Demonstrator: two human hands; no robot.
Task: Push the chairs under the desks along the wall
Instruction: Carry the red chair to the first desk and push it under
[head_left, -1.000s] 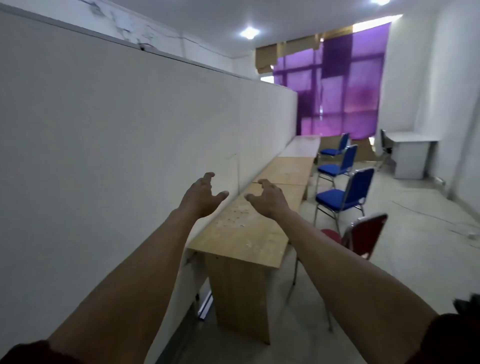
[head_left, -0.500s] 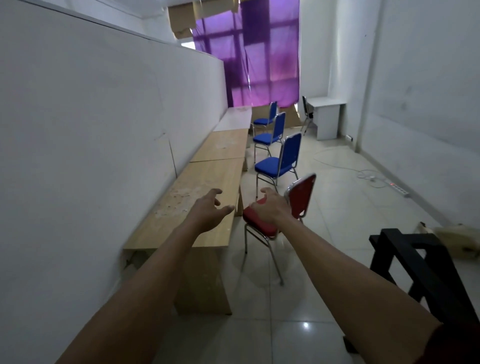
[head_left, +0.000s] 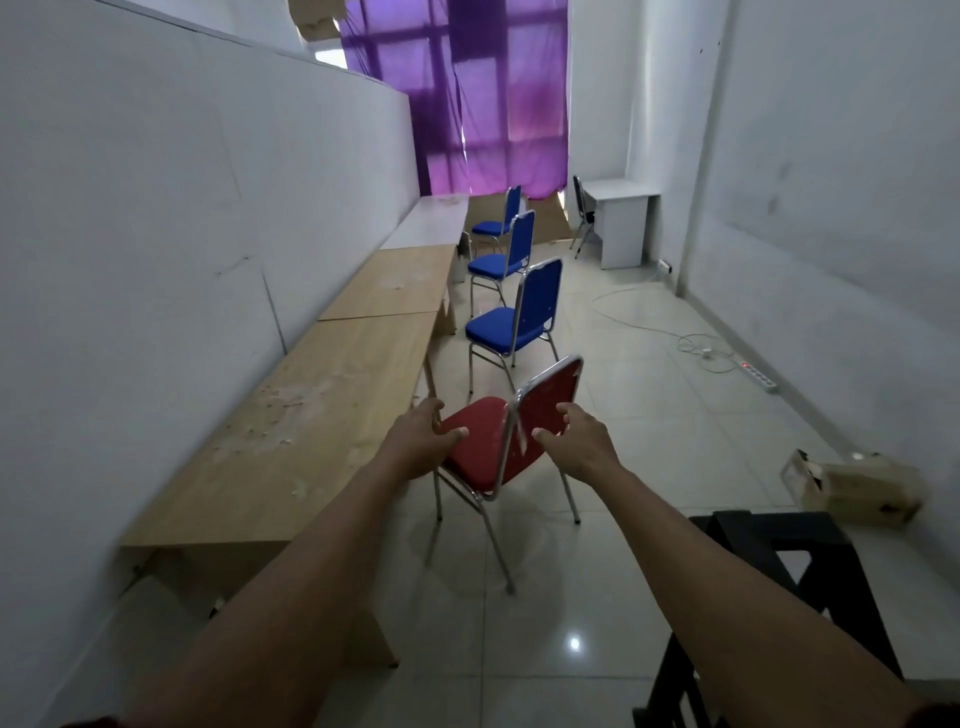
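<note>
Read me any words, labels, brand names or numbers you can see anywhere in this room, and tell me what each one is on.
None can be read.
Beige cardboard box on the floor at right: dark marks on its side, too blurred to read.
White power strip on the floor: a red light, no legible label.
Red padded metal-framed chair, three blue padded chairs, wooden desks, white wall, purple curtain: no text visible.

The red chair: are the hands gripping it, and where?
Not clearly: both hands, left hand and right hand, are open, reaching at either side of the red chair; contact cannot be told.
</note>
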